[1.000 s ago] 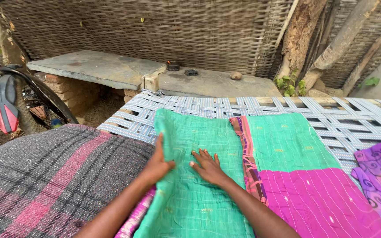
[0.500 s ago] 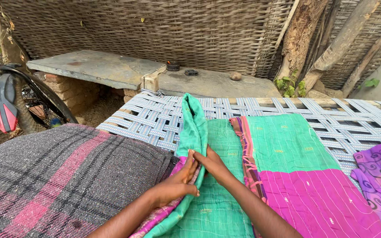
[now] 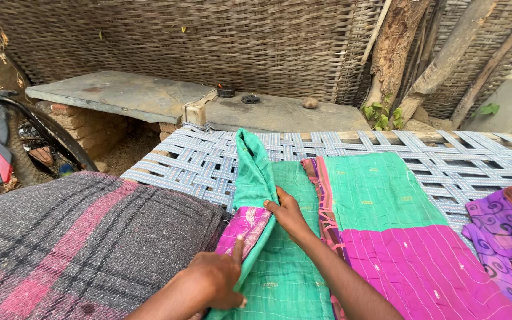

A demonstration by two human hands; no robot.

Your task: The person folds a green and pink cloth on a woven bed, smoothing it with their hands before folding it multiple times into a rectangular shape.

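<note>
Both hands folding a green & pink cloth (image 3: 380, 207) on a woven cot (image 3: 197, 160)

L hand (image 3: 217, 281) grips the raised fold near its pink end, fingers curled round it, index finger pointing up along the edge; R hand (image 3: 288, 213) lies w/ fingers pressed together against the fold's inner side. Cloth sits mid-cot, betw. a grey & pink blanket (image 3: 78, 243) on the left & a purple patterned cloth (image 3: 505, 231) at right

At your nine o'clock a grey and pink plaid blanket (image 3: 72, 243) is lying on the woven cot (image 3: 197, 163). A purple patterned cloth (image 3: 505, 237) is sitting at three. A stone slab (image 3: 120, 95) and wicker fence (image 3: 208, 41) are standing at twelve.
</note>
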